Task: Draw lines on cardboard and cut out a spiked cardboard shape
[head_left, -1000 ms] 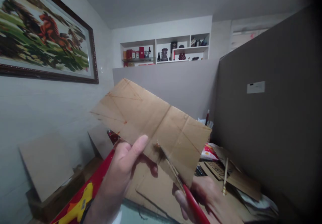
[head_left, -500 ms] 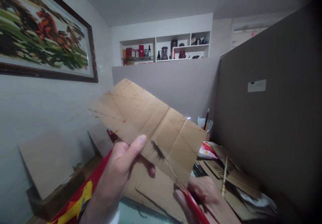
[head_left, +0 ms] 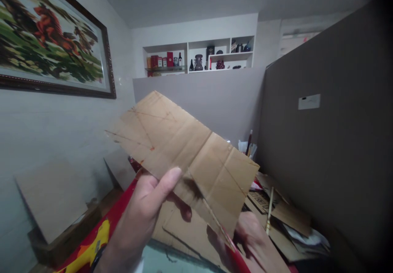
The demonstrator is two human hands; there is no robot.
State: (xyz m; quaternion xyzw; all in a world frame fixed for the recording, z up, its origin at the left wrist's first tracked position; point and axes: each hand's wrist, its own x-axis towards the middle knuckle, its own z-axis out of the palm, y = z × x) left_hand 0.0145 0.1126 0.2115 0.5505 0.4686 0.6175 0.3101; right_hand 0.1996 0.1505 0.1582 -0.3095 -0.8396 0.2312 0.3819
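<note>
A creased brown cardboard piece [head_left: 172, 138] with pencil-like brown lines is held up, tilted, in the head view. My left hand [head_left: 153, 199] grips its lower edge, thumb on top and fingers underneath. Lower right, my right hand [head_left: 253, 240] is closed around a red-handled tool [head_left: 236, 258], partly hidden by the hand and the cardboard. A thin strip runs from the red handle up along a slit in the cardboard; whether the tool is scissors or a knife I cannot tell.
Another cardboard sheet [head_left: 184, 232] lies below on a pale green surface [head_left: 162, 260]. A yellow glue gun [head_left: 95, 252] is at lower left. Cardboard scraps [head_left: 291, 217] and a thin stick [head_left: 270, 211] lie at right, beside a grey partition [head_left: 322, 154]. Pens [head_left: 249, 142] stand behind.
The cardboard's right end and my right hand with the red tool have shifted slightly right and down. My left hand keeps its grip. The whole view has turned slightly.
</note>
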